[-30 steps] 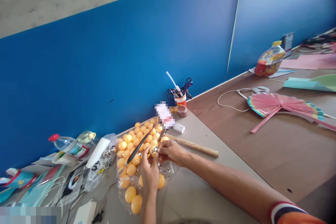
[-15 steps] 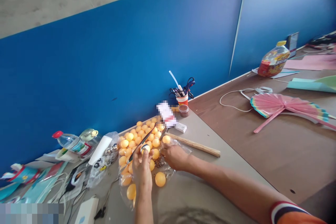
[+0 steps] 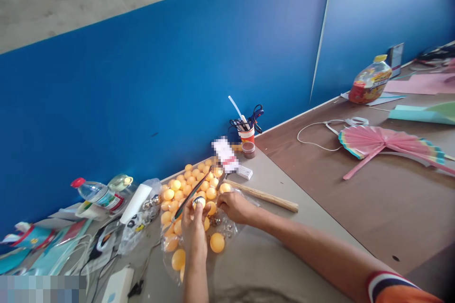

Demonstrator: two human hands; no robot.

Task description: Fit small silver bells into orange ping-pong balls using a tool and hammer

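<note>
My left hand (image 3: 194, 227) is closed around a small round piece with a shiny silver rim and a pale yellow middle (image 3: 199, 201), the thumb lying against it. Just to its right is my right hand (image 3: 235, 207), with fingers bent and pinched together; whatever is between the fingertips is hidden. Both hands are over a clear plastic bag (image 3: 169, 260) of orange ping-pong balls (image 3: 189, 181). One loose orange ball (image 3: 217, 243) lies below my right hand, near some small brown shiny bits (image 3: 214, 220). A dark thin strip (image 3: 192, 195) slants across the balls behind my left hand.
A wooden stick (image 3: 263, 195) and a small white box (image 3: 245, 172) lie beyond my right hand. A cup of tools (image 3: 247, 133) stands by the blue partition (image 3: 199, 71). Bottles (image 3: 97, 194), cables and a white power block (image 3: 118, 285) are at left, a pink paper fan (image 3: 382, 144) at right.
My left hand has shifted slightly right and down with the silver-rimmed piece. My right hand has turned a little and drawn slightly back, showing more of the brown bits.
</note>
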